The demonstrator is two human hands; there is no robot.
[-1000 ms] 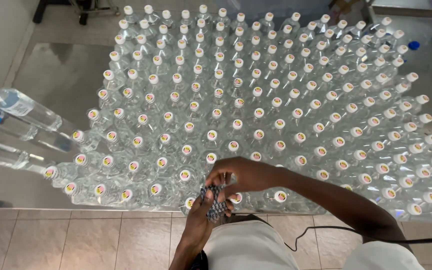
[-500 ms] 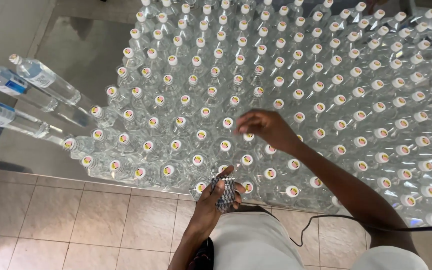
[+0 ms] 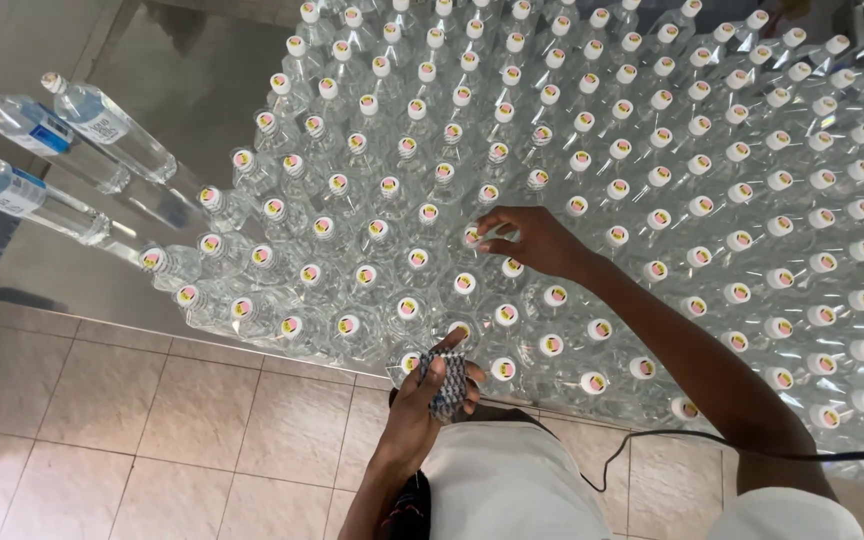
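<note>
A dense block of clear plastic bottles [image 3: 592, 160] with white caps stands upright on a steel table [image 3: 182, 90]. My left hand [image 3: 430, 395] is at the table's near edge and grips a small stack of patterned seal sleeves [image 3: 449, 385]. My right hand [image 3: 527, 238] reaches over the bottles, its fingertips pinched on the cap of one bottle [image 3: 472, 238] a few rows in. Whether a sleeve is between those fingertips I cannot tell.
Three labelled bottles [image 3: 62, 140] stand apart at the table's left end. Beige floor tiles [image 3: 122, 440] lie below the table edge. A black cable [image 3: 672, 440] runs across my white clothing at the lower right.
My right hand has moved from the near-edge bottles beside my left hand outward and upward over the rows to a bottle cap farther in. The left hand stays by the edge.
</note>
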